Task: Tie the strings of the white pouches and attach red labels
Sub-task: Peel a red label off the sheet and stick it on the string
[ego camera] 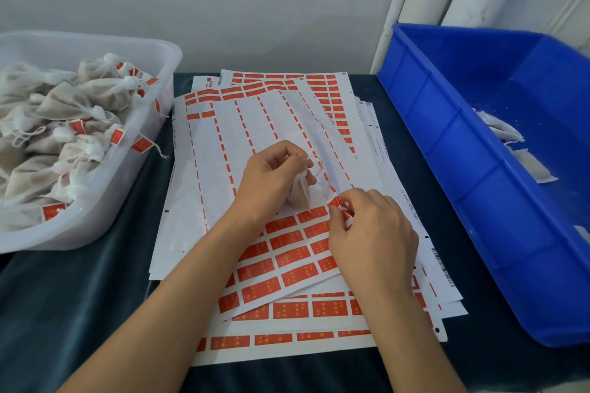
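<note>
Over label sheets (287, 252), left hand (271, 182) holds pouch (300, 195).

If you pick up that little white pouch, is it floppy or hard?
Probably floppy: the white pouch sags from the left hand pinching its neck. Likely light, since the fingers alone hold it. The finished ones in the clear tub slump in a heap.

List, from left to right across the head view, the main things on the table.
Clear tub of labelled pouches → left hand holding a white pouch → right hand peeling a red label → blue bin.
</note>
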